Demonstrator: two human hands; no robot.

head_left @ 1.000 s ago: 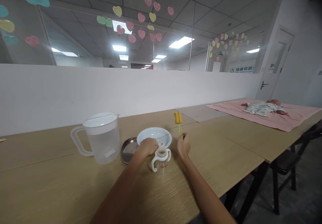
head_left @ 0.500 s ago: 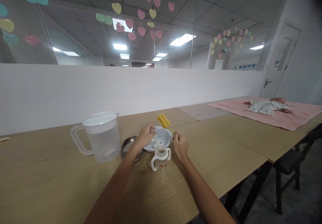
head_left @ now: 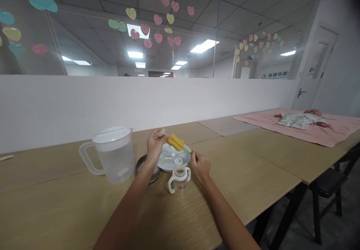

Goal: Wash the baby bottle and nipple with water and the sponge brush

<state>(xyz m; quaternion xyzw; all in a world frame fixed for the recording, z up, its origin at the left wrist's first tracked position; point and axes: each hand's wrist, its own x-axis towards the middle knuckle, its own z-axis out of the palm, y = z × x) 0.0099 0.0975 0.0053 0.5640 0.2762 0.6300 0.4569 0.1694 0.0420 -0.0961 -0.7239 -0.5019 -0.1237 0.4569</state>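
My right hand [head_left: 201, 165] grips the green handle of a brush whose yellow sponge head [head_left: 176, 142] points up and left. Raised over the left side of a white bowl [head_left: 163, 165], my left hand [head_left: 155, 145] pinches a small translucent piece [head_left: 162, 132], which looks like a bottle nipple. The sponge head is close beside the fingers of my left hand. A white ring [head_left: 178, 162] lies at the bowl's near edge. In front of the bowl stands a clear bottle [head_left: 180, 185] with white handles and an uncovered mouth. Behind my left wrist is a round metal dish [head_left: 140, 164], partly hidden.
A large translucent pitcher [head_left: 118, 160] with a white lid stands on the table [head_left: 70, 205] at the left. Far right, a baby-like figure [head_left: 300, 120] lies on a pink cloth [head_left: 323, 137]. A dark stool [head_left: 329, 182] stands beside the table's right edge.
My left hand has risen out of the bowl with the small translucent piece. The brush head has moved left and down, nearer to my left fingers.
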